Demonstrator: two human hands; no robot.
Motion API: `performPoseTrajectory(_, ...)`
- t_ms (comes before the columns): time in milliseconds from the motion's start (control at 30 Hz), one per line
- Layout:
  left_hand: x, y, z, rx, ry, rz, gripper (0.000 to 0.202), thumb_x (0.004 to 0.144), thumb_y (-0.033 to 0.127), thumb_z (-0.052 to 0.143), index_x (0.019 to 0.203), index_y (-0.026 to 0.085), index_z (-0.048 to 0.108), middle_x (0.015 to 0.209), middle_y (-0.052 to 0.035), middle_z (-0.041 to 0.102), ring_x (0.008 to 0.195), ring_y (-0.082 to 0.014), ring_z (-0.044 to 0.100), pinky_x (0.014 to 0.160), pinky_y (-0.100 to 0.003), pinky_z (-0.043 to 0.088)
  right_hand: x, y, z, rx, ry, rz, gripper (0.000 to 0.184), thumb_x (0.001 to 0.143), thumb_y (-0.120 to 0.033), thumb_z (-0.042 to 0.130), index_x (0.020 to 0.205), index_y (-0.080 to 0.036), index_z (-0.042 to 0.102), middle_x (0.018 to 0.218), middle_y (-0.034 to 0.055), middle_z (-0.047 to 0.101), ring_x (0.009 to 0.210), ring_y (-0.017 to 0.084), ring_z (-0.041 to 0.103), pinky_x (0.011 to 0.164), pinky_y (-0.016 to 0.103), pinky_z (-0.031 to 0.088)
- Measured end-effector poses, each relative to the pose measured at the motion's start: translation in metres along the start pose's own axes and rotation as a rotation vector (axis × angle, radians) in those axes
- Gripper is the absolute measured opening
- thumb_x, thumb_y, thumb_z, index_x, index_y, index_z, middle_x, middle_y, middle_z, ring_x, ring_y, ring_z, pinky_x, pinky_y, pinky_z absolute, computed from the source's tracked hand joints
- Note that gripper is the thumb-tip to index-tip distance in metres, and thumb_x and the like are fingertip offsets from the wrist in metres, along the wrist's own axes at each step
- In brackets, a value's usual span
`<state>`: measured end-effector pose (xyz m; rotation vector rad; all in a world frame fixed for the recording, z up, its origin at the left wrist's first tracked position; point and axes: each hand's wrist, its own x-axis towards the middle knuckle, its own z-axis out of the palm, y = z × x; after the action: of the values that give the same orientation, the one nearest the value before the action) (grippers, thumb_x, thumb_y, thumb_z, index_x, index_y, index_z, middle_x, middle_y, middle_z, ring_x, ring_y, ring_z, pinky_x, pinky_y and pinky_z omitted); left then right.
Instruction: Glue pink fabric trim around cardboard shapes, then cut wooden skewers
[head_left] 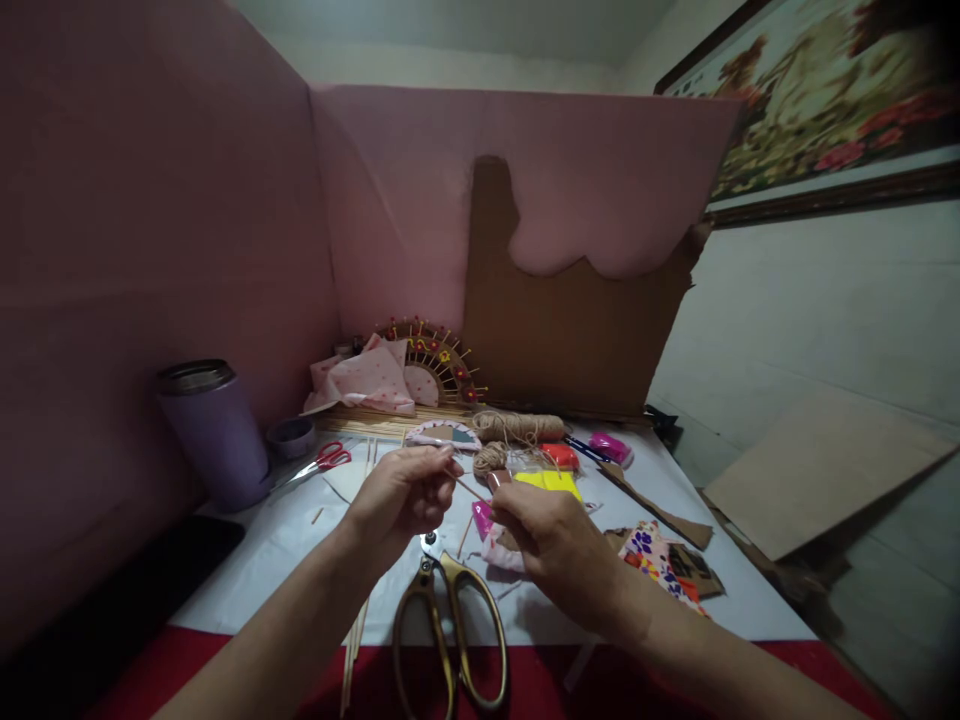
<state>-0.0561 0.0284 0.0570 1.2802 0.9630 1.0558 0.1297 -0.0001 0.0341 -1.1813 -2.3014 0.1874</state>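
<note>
A thin, straight brown stick (469,487) spans the short gap between my hands, above the middle of the table; whether it is wood or taut twine is hard to tell. My left hand (409,490) pinches its left end between thumb and forefinger. At the other end, my right hand (551,525) is closed on it, its fingertips partly hidden. Below my hands lie large scissors (450,620) with bronze-coloured handles. Pink packets (484,517) sit just behind my right hand. Several thin wooden sticks (356,635) lie left of the scissors.
A purple tumbler (214,435) stands at left beside red-handled scissors (330,456). Behind are a decorated half-round fan shape (450,365), pink cloth (367,375), a twine roll (529,427) and a yellow packet (551,484). Cardboard strips (660,508) and floral fabric (656,560) lie right.
</note>
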Motion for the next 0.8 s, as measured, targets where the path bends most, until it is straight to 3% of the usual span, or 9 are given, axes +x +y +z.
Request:
performPoseTrajectory(133, 0.007, 0.007, -0.019, 0.209, 0.144, 0.041, 0.032, 0.072, 0.048, 0.05, 0.064, 0.018, 0.052, 0.047, 0.0049, 0.045, 0.035, -0.0065, 0.031, 0.036, -0.02, 0.021, 0.0, 0.0, 0.0, 0.028, 0.037, 0.037, 0.014, 0.08, -0.017, 0.057, 0.069, -0.018, 0.048, 0.064, -0.0013, 0.052, 0.057, 0.012, 0.04, 0.054, 0.025, 0.028)
performPoseTrajectory(267, 0.019, 0.006, -0.046, 0.575, 0.317, 0.049, 0.012, 0.061, 0.026, 0.063, 0.058, 0.019, 0.055, 0.047, 0.0031, 0.054, 0.042, -0.0096, 0.042, 0.044, -0.022, 0.026, 0.001, -0.003, -0.001, 0.11, 0.089, 0.084, 0.021, 0.088, -0.018, 0.045, 0.067, -0.019, 0.047, 0.063, -0.0001, 0.054, 0.055, 0.012, 0.045, 0.055, 0.026, 0.03)
performPoseTrajectory(333, 0.024, 0.0, -0.055, 0.772, 0.323, -0.022, 0.016, 0.058, 0.02, 0.066, 0.047, 0.019, 0.054, 0.038, 0.0028, 0.051, 0.043, -0.0121, 0.046, 0.047, -0.023, 0.028, 0.002, -0.003, -0.002, 0.134, 0.088, 0.099, 0.021, 0.087, -0.019, 0.047, 0.066, -0.019, 0.048, 0.062, 0.0002, 0.055, 0.055, 0.012, 0.046, 0.055, 0.026, 0.031)
performPoseTrajectory(433, 0.027, -0.008, -0.061, 1.01, 0.27, -0.141, 0.027, 0.062, 0.022, 0.068, 0.04, 0.019, 0.052, 0.034, 0.0025, 0.05, 0.046, -0.0145, 0.052, 0.052, -0.025, 0.034, 0.002, -0.003, -0.001, 0.139, 0.095, 0.101, 0.02, 0.087, -0.02, 0.049, 0.067, -0.019, 0.051, 0.062, 0.0004, 0.057, 0.055, 0.013, 0.048, 0.055, 0.026, 0.032)
performPoseTrajectory(567, 0.027, -0.015, -0.062, 1.208, 0.179, -0.264, 0.021, 0.08, 0.034, 0.06, 0.074, 0.014, 0.062, 0.073, -0.0008, 0.065, 0.068, -0.0145, 0.06, 0.067, -0.032, 0.047, 0.001, -0.003, 0.0, 0.153, 0.097, 0.102, 0.019, 0.086, -0.02, 0.049, 0.068, -0.018, 0.053, 0.063, 0.0013, 0.059, 0.056, 0.013, 0.05, 0.055, 0.026, 0.034)
performPoseTrajectory(667, 0.028, -0.02, -0.063, 1.277, 0.128, -0.334, 0.024, 0.086, 0.033, 0.054, 0.102, 0.015, 0.059, 0.102, -0.0054, 0.062, 0.087, -0.0177, 0.061, 0.076, -0.037, 0.05, 0.0, -0.003, 0.0, 0.152, 0.087, 0.098, 0.018, 0.086, -0.02, 0.049, 0.069, -0.018, 0.054, 0.065, 0.0019, 0.06, 0.057, 0.013, 0.05, 0.056, 0.026, 0.034)
performPoseTrajectory(800, 0.033, -0.028, -0.064, 1.295, 0.091, -0.371, 0.03, 0.085, 0.031, 0.055, 0.112, 0.017, 0.055, 0.113, -0.0072, 0.058, 0.095, -0.0205, 0.059, 0.079, -0.04, 0.05, 0.0, -0.003, -0.001, 0.147, 0.087, 0.093, 0.019, 0.087, -0.019, 0.049, 0.068, -0.017, 0.054, 0.064, 0.0019, 0.059, 0.056, 0.012, 0.049, 0.055, 0.026, 0.034)
